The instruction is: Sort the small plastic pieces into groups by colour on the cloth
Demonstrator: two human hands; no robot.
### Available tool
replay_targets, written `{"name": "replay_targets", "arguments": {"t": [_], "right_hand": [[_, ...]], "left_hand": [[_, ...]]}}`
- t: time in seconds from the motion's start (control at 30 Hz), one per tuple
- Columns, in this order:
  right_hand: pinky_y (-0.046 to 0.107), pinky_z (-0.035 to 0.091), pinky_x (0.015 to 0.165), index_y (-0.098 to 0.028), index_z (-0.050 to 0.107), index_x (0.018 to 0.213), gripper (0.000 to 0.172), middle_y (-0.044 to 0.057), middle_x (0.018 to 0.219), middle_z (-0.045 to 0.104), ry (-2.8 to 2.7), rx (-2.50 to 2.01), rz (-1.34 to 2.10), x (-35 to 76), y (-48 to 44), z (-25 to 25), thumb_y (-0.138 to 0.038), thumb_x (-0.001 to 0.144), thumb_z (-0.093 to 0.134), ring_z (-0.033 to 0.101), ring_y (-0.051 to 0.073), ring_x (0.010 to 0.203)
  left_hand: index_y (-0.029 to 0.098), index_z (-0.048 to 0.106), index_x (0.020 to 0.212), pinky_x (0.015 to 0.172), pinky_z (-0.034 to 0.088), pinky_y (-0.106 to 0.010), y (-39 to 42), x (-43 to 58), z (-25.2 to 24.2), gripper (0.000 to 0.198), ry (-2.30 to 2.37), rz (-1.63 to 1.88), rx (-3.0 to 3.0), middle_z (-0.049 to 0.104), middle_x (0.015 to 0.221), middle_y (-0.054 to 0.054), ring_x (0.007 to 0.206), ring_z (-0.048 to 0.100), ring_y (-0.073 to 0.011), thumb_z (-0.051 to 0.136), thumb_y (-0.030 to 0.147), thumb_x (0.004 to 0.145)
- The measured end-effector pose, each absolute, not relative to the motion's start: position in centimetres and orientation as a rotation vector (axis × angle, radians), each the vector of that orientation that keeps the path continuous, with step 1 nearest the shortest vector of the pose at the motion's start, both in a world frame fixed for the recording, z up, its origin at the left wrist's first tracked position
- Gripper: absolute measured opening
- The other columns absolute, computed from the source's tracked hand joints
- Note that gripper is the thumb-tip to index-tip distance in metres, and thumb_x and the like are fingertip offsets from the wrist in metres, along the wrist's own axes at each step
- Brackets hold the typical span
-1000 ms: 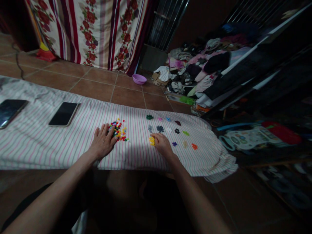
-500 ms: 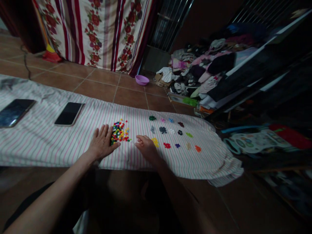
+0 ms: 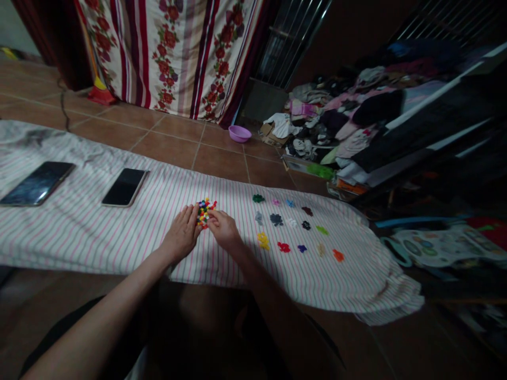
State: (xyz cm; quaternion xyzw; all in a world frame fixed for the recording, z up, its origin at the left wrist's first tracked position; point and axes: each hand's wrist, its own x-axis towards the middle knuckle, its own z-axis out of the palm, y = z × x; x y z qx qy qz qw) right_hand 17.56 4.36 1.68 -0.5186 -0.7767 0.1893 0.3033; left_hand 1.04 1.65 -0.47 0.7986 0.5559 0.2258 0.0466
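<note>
A mixed pile of small coloured pieces [image 3: 205,209] lies on the striped cloth [image 3: 166,184] between my hands. My left hand [image 3: 182,230] rests flat along the pile's left side, its fingers stretched out. At the pile's right edge is my right hand [image 3: 224,228], its fingers curled together over the pieces; whatever they hold is too small to make out. Farther right, small heaps sorted by colour lie in rows, among them yellow [image 3: 263,241], red [image 3: 283,247], dark green [image 3: 258,198], dark grey [image 3: 276,219] and orange [image 3: 338,255].
Two phones, one larger [image 3: 37,183] and one smaller [image 3: 124,187], lie on the cloth at the left. Beyond it, a purple basin [image 3: 240,134] stands on the tiled floor, near a heap of clothes [image 3: 336,111]. A floral curtain [image 3: 178,58] hangs behind.
My right hand has moved left onto the mixed pile. My left hand has pushed against the pile, which looks more compact. The whole view has shifted, moving the surroundings rightward.
</note>
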Motion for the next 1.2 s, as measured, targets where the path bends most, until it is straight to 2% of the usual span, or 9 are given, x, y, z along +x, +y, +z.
{"name": "replay_targets", "arguments": {"t": [0.17, 0.33, 0.43, 0.67, 0.9, 1.03, 1.2], "right_hand": [[0.032, 0.049, 0.089, -0.023, 0.068, 0.109, 0.03, 0.005, 0.106, 0.069, -2.057, -1.205, 0.539, 17.8, 5.7, 2.9, -0.018, 0.088, 0.047, 0.063, 0.018, 0.098], [0.036, 0.042, 0.099, -0.022, 0.07, 0.104, 0.028, 0.005, 0.108, 0.07, -2.075, -1.26, 0.404, 18.0, 8.8, 2.7, -0.017, 0.09, 0.046, 0.06, 0.018, 0.104], [0.036, 0.038, 0.103, -0.023, 0.07, 0.104, 0.027, 0.004, 0.112, 0.07, -2.11, -1.231, 0.399, 17.4, 10.7, 2.1, -0.019, 0.091, 0.047, 0.058, 0.017, 0.108], [0.036, 0.037, 0.102, -0.022, 0.07, 0.102, 0.027, 0.005, 0.112, 0.069, -2.156, -1.193, 0.424, 16.4, 11.0, 0.6, -0.022, 0.093, 0.044, 0.058, 0.017, 0.109], [0.034, 0.04, 0.1, -0.025, 0.067, 0.108, 0.031, 0.003, 0.112, 0.068, -2.077, -1.241, 0.524, 17.0, 8.5, 0.9, -0.025, 0.095, 0.038, 0.058, 0.017, 0.108], [0.034, 0.044, 0.099, -0.024, 0.064, 0.11, 0.033, 0.005, 0.113, 0.068, -1.864, -1.243, 0.648, 17.1, 7.0, 0.4, -0.034, 0.096, 0.036, 0.06, 0.017, 0.108], [0.034, 0.051, 0.092, -0.021, 0.059, 0.115, 0.044, 0.008, 0.112, 0.068, -1.539, -1.186, 0.91, 17.1, 6.5, -0.8, -0.05, 0.097, 0.032, 0.064, 0.019, 0.104]], "left_hand": [[0.001, 0.02, 0.145, 0.112, 0.031, -0.048, 2.6, 1.1, -0.2, 0.061, 1.601, 0.766, 2.384, 0.033, 0.15, -0.023, 0.142, 0.027, -0.0286, 0.023, 0.036, 0.096], [0.002, 0.025, 0.146, 0.115, 0.02, -0.052, 1.4, 0.5, 0.8, 0.085, 1.887, 0.495, 2.358, 0.029, 0.151, -0.024, 0.143, 0.02, -0.0352, 0.036, 0.063, 0.088], [0.001, 0.03, 0.144, 0.116, 0.016, -0.051, 0.5, -0.1, 1.0, 0.089, 1.966, 0.397, 2.381, 0.031, 0.15, -0.024, 0.143, 0.021, -0.0345, 0.035, 0.068, 0.085], [0.003, 0.033, 0.143, 0.116, 0.014, -0.049, 0.5, 0.3, 0.6, 0.075, 2.018, 0.407, 2.402, 0.034, 0.15, -0.021, 0.142, 0.026, -0.0312, 0.028, 0.057, 0.092], [0.006, 0.027, 0.146, 0.115, 0.016, -0.052, 1.7, 1.2, 0.9, 0.064, 1.923, 0.484, 2.365, 0.037, 0.15, -0.017, 0.142, 0.026, -0.0308, 0.028, 0.044, 0.094], [0.008, 0.028, 0.146, 0.115, 0.018, -0.052, 2.2, 1.6, 0.9, 0.06, 1.857, 0.487, 2.331, 0.034, 0.152, -0.016, 0.142, 0.026, -0.0307, 0.029, 0.039, 0.094], [0.004, 0.022, 0.146, 0.113, 0.025, -0.052, 3.2, 2.1, 0.5, 0.065, 1.805, 0.605, 2.265, 0.036, 0.149, -0.02, 0.142, 0.027, -0.0308, 0.035, 0.038, 0.092]]}}
